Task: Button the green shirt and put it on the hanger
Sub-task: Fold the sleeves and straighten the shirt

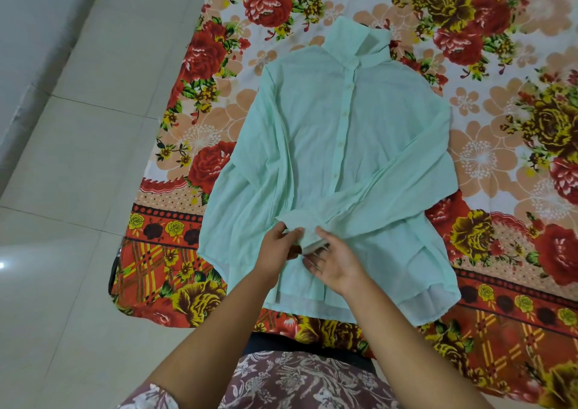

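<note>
A pale green shirt [337, 146] lies flat and face up on a floral bedsheet [500, 121], collar at the far end. Small buttons run down its front placket, which lies closed. The shirt's right-side sleeve is folded across the lower front, its cuff [305, 235] at the middle. My left hand [276, 249] pinches the cuff from the left. My right hand [334, 260] pinches it from the right with thumb and forefinger, the other fingers spread. No hanger is in view.
The floral sheet covers a bed that ends at its left edge [150, 189]; beyond it lies a pale tiled floor [72, 158]. The bed's near edge sits right in front of my body.
</note>
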